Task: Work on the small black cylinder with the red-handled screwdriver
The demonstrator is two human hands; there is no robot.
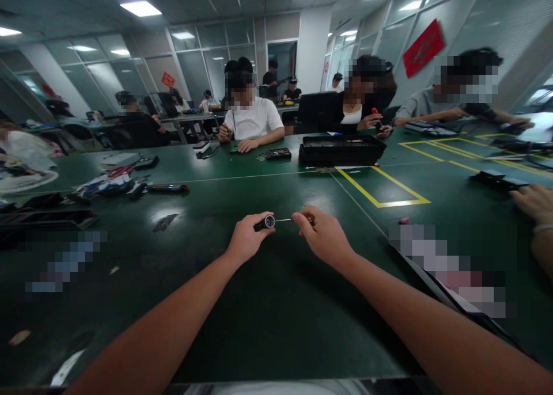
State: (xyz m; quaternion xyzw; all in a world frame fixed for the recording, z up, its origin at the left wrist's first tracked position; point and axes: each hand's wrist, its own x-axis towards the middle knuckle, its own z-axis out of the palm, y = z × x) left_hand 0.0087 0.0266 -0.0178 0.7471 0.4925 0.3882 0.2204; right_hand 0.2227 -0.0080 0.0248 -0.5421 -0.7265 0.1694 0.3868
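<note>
Near the middle of the green table [259, 303], my left hand [248, 235] is closed around a small dark cylinder [269, 221] with a pale ring at its round end. My right hand [322, 234] is closed on a screwdriver [284, 220], whose thin metal shaft points left to the side of the cylinder. A bit of red shows at my right fingertips; the rest of the handle is hidden by the fingers. Whether the tip touches the cylinder is too small to tell.
A black open case [341, 151] stands across the table. Tools and cables [110, 182] lie at the left, with a dark tool [167, 188] beside them. Several people sit around; another person's hand [536, 204] rests at the right edge, near a pixelated sheet [453, 268].
</note>
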